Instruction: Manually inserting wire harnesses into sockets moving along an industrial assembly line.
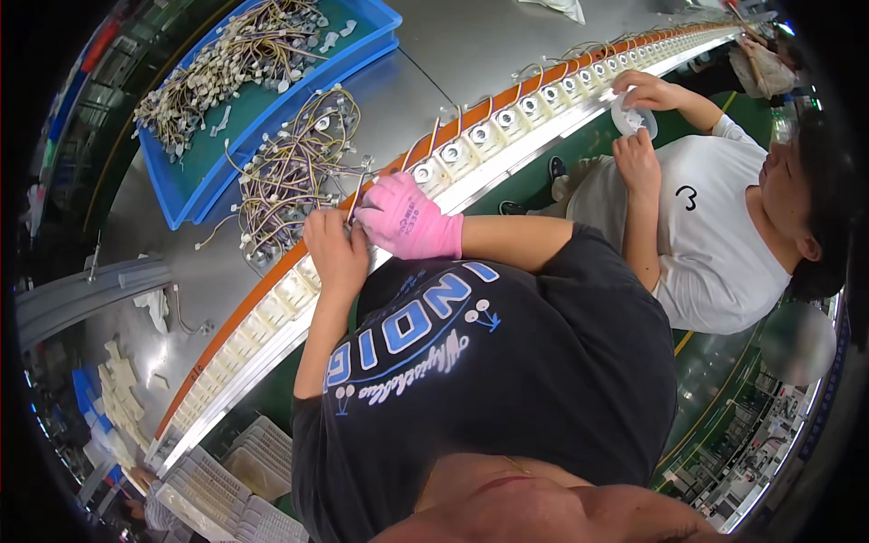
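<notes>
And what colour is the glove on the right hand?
The glove is pink with dark printing on its back, best seen in the head view.

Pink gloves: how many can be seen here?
1: the pink glove, on the person's right hand. The left hand is bare; others may be hidden in the background.

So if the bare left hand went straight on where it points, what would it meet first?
Likely the wire pile just beyond the left hand, though depth is hard to judge.

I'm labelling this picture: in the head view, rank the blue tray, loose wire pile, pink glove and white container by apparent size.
Largest to smallest:
blue tray
loose wire pile
pink glove
white container
</notes>
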